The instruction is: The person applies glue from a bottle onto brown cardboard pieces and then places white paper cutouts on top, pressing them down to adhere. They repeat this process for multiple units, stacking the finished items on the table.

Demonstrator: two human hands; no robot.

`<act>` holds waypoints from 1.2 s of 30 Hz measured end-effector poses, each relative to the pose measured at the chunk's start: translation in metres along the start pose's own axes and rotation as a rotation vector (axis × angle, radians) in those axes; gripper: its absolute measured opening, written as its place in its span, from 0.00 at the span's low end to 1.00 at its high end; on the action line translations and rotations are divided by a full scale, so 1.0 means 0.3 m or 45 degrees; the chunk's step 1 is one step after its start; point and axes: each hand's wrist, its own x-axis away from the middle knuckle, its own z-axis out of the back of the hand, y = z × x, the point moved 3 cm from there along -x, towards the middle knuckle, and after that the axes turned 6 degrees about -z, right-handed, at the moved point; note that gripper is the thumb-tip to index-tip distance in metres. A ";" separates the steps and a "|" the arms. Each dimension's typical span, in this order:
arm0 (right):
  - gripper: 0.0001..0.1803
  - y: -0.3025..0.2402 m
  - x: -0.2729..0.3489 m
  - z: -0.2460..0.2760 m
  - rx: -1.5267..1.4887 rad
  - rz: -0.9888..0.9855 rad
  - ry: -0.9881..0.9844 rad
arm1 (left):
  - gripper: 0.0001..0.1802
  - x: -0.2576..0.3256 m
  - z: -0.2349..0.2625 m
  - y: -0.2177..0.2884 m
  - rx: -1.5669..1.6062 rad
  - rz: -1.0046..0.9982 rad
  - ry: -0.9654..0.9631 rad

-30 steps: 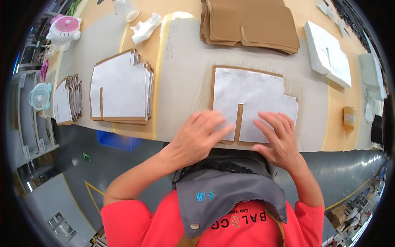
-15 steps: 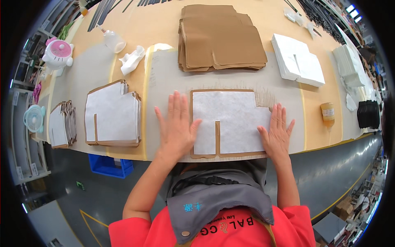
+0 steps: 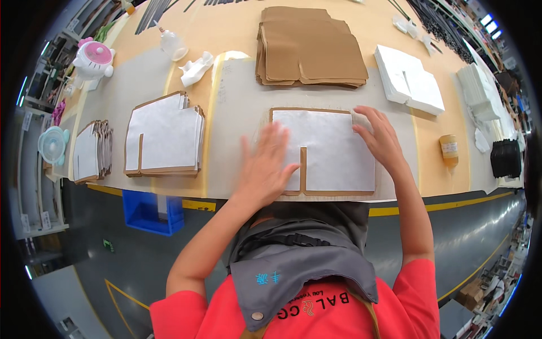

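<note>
While both hands lie flat with fingers spread and grasp nothing, they press on a white sheet (image 3: 330, 150) that sits on a brown card backing, a slot running up from its near edge. Left hand (image 3: 265, 164) covers the sheet's near-left corner, palm down, fingertips pointing away from the body. Right hand (image 3: 381, 135) rests at the far-right corner, fingers splayed over the sheet's edge onto the grey mat (image 3: 237, 113) beneath. Sheet and backing lie at the near edge of the table (image 3: 226, 28), straight ahead of the person.

Judging by how things lie, this piece is laid and is being smoothed down, so it looks nearly finished. To the left, a stack of like pieces (image 3: 164, 135), white on brown, appears done; a smaller stack (image 3: 93, 151) lies further left. Beyond the sheet, a pile of bare brown cards (image 3: 307, 48) and a pile of white sheets (image 3: 409, 79) to the right suggest many more remain to be joined. A small amber bottle (image 3: 449, 150) stands well right of the right hand.
</note>
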 end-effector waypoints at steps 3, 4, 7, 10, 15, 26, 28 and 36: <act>0.18 0.024 -0.092 -0.054 0.082 0.068 -0.087 | 0.39 -0.211 -0.063 0.052 -0.034 -0.221 0.013; 0.17 0.034 -0.101 -0.070 0.106 0.084 -0.088 | 0.39 -0.248 -0.084 0.053 -0.043 -0.281 0.006; 0.16 0.041 -0.120 -0.089 0.214 0.082 -0.139 | 0.39 -0.268 -0.105 -0.009 -0.060 -0.052 -0.022; 0.18 0.042 -0.154 -0.095 0.274 0.051 -0.242 | 0.40 -0.188 -0.052 -0.142 -0.044 0.226 0.067; 0.20 0.113 -0.216 -0.099 -0.198 -0.248 -0.493 | 0.39 -0.008 -0.013 -0.215 0.086 0.259 0.268; 0.13 -0.155 0.072 0.108 -0.182 -0.161 -0.352 | 0.43 0.107 0.045 -0.182 0.945 0.252 0.631; 0.11 -0.207 0.090 0.155 -0.563 -0.313 -0.335 | 0.41 0.090 0.020 -0.140 1.569 0.269 0.629; 0.13 -0.466 -0.156 -0.024 -0.626 -0.156 -0.520 | 0.28 0.280 0.302 -0.335 1.728 0.449 0.841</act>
